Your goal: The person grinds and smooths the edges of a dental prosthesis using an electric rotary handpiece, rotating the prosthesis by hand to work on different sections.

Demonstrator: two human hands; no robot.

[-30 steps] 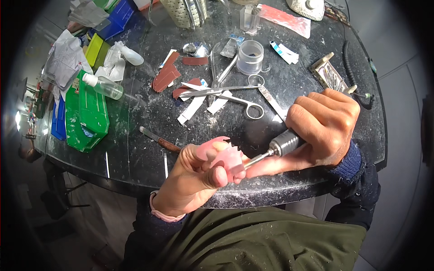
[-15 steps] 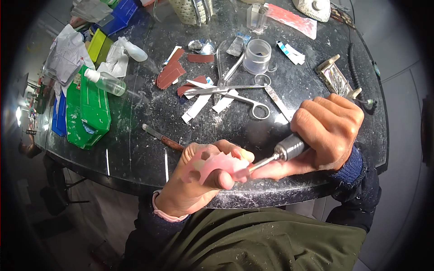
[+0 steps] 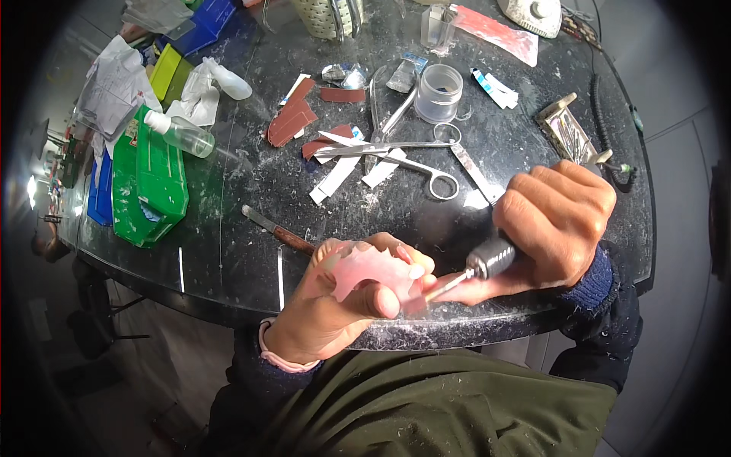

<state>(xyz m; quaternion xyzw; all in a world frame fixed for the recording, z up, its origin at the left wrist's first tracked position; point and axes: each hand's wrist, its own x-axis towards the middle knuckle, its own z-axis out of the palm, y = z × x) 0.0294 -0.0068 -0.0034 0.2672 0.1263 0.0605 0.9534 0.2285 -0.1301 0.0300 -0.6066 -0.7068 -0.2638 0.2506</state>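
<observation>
Pink jagged plate [image 3: 371, 269], pinched between the thumb and fingers of the left hand [image 3: 324, 306], up over the dark table's [image 3: 217, 255] near edge; right hand [image 3: 560, 221] curled firmly round a black handpiece [image 3: 493, 257], its blurred tip right at the plate's end!

Dental workshop: dusty bench [image 3: 228, 247], handpiece [image 3: 493, 257], bur rack [image 3: 569, 131], denture plate [image 3: 367, 270].

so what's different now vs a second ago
The pink piece has turned in the left hand, and its broad, smooth face now shows. The rotary tool in the right hand has dipped slightly toward the person. Nothing was taken up or let go. The scissors, knife and green bin stayed put; the whole view shifted slightly.
</observation>
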